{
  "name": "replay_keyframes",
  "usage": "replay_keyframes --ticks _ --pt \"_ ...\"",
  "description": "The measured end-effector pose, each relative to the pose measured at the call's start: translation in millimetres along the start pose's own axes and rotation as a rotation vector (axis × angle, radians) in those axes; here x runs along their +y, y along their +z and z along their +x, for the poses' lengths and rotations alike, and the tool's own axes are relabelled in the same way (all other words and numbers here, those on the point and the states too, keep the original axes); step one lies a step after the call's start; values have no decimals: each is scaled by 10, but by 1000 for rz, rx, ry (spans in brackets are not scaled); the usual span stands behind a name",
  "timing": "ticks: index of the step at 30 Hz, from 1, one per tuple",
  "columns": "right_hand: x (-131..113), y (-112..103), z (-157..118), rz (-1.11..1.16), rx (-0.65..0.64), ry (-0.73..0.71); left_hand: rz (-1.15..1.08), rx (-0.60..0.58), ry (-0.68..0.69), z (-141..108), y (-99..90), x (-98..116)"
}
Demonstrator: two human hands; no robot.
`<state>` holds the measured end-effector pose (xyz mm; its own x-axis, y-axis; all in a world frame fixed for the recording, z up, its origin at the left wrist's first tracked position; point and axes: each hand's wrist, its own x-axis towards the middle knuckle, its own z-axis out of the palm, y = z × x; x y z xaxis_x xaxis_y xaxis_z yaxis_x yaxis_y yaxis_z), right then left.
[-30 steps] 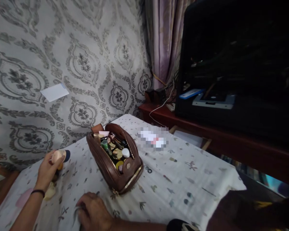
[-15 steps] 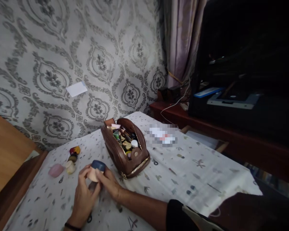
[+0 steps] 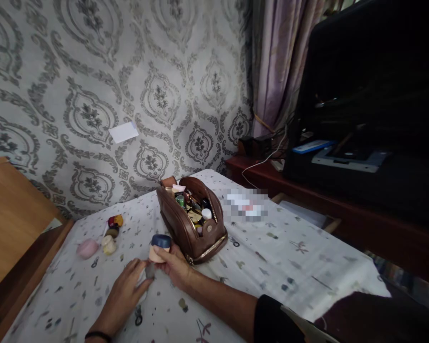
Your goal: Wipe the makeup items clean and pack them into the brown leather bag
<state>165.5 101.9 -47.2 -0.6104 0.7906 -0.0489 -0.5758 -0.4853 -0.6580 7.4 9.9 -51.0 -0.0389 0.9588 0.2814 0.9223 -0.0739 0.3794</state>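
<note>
My right hand (image 3: 177, 269) is closed around a small jar (image 3: 159, 248) with a dark blue lid and a peach body, held upright. Just left of it, my left hand (image 3: 130, 283) has its fingers bent round a whitish, partly see-through thing (image 3: 146, 276) that is too blurred to name. A brown leather bag (image 3: 178, 228) stands unzipped behind my right hand, packed with small cosmetics, among them a white round cap (image 3: 206, 214) and a green item (image 3: 180, 200).
At the left of the patterned tablecloth (image 3: 271, 267) lie a pink item (image 3: 87, 248), a cream jar (image 3: 109, 245) and a red and yellow item (image 3: 115, 221). A blurred-out flat item (image 3: 246, 205) lies right of the bag. A black screen (image 3: 372, 95) stands at right.
The hands have moved apart a little; the jar, held by both before, is now in my right hand only. The view has shifted slightly left.
</note>
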Motion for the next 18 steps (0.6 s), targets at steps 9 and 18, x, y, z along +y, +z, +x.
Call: replay_keyframes --ticks 9,18 --pt "29 -16 -34 -488 -101 -133 -220 476 -309 67 -274 284" --pt "94 24 -181 -1185 -296 -419 -188 232 157 32 -106 590"
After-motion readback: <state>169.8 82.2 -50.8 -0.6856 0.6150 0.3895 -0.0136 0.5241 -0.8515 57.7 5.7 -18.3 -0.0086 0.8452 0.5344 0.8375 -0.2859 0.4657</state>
